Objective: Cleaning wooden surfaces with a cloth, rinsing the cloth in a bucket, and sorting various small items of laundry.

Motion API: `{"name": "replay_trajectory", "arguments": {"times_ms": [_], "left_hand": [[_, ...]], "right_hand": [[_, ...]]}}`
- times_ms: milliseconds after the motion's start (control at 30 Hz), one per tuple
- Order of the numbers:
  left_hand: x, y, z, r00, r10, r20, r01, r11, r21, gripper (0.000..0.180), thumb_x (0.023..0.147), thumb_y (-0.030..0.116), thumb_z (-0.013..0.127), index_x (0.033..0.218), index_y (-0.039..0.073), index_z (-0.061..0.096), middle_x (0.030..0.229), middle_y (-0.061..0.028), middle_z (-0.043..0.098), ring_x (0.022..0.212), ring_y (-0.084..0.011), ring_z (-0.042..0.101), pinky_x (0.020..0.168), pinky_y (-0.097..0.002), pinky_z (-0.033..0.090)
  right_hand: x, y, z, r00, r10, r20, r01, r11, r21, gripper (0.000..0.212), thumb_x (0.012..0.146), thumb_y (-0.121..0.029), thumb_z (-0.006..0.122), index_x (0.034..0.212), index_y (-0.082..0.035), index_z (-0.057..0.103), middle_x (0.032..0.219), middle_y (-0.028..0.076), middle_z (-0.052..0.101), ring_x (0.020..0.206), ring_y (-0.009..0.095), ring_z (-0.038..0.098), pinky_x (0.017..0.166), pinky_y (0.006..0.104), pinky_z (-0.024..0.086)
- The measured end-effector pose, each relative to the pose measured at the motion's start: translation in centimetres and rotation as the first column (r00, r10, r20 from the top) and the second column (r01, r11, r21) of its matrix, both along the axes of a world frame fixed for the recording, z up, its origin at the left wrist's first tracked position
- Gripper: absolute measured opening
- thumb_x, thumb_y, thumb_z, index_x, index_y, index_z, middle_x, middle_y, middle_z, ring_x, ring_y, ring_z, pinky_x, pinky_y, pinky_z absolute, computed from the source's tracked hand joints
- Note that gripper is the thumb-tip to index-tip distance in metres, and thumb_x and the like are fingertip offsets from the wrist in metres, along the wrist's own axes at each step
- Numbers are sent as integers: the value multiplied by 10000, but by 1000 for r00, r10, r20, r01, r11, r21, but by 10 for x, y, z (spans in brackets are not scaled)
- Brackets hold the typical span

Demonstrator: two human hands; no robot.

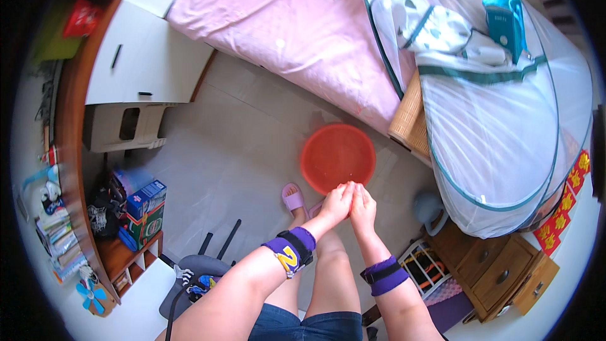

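A round red-orange plastic basin [307, 151] stands on the floor in front of me. Over its near rim, my left hand [339, 202] and my right hand [362, 207] are pressed side by side, with their fingers closed and pointing away from me. Whether anything lies between them is hidden. A purple wristband with a dark strap [294, 250] circles my left forearm, and a similar purple band [386, 276] is on my right.
A bed with a pink sheet [284, 19] lies beyond the basin. At the right are a mesh tent [492, 132], a grey-blue pitcher-like thing [431, 209] and a wooden drawer cabinet [486, 265]. A chair [189, 284] and stacked boxes [146, 215] stand left. Pink slippers [292, 198] are on my feet.
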State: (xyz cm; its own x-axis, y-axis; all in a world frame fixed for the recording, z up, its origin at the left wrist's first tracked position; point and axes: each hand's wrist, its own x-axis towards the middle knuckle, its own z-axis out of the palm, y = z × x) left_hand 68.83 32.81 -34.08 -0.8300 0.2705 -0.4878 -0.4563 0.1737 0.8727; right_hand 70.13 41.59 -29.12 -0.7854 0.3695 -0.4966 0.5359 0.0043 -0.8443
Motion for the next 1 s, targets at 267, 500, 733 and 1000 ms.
{"name": "replay_trajectory", "arguments": {"times_ms": [267, 500, 733, 1000], "left_hand": [[30, -59, 116, 982, -12, -186, -36, 967, -253, 353, 983, 343, 444, 1072, 26, 573, 1054, -184, 593, 964, -372, 588, 808, -428, 477], [51, -75, 188, 782, 605, -151, -590, 796, 135, 195, 993, 169, 444, 1115, 17, 453, 1079, -109, 556, 1002, -166, 536, 862, -326, 459], [58, -121, 252, 530, 828, 182, -799, 415, 436, 112, 963, 135, 455, 1042, 57, 462, 1013, -35, 529, 974, -110, 508, 903, -308, 438], [92, -136, 285, 526, 831, 182, -741, 342, 577, 440, 1016, 396, 393, 1320, 79, 368, 1376, -111, 441, 1281, -194, 441, 1057, -359, 387]], "right_hand": [[4, -10, 102, 717, 693, 82, -559, 501, 661, 335, 949, -272, 522, 1221, -105, 624, 1241, 151, 603, 1188, 342, 541, 1042, 494, 364], [10, -58, 178, 687, 665, -292, -467, 713, 523, 380, 843, -76, 664, 1220, -54, 617, 1349, 179, 499, 1234, 307, 502, 1002, 370, 422], [17, -73, 238, 704, 704, -95, -707, 707, 0, 289, 800, -66, 718, 1074, -3, 649, 1111, 134, 608, 975, 156, 583, 696, 232, 508], [35, -118, 264, 869, 470, -156, -278, 204, -939, 471, 964, -154, 474, 1406, -12, 394, 1413, 130, 429, 1298, 246, 432, 1074, 381, 362]]}}
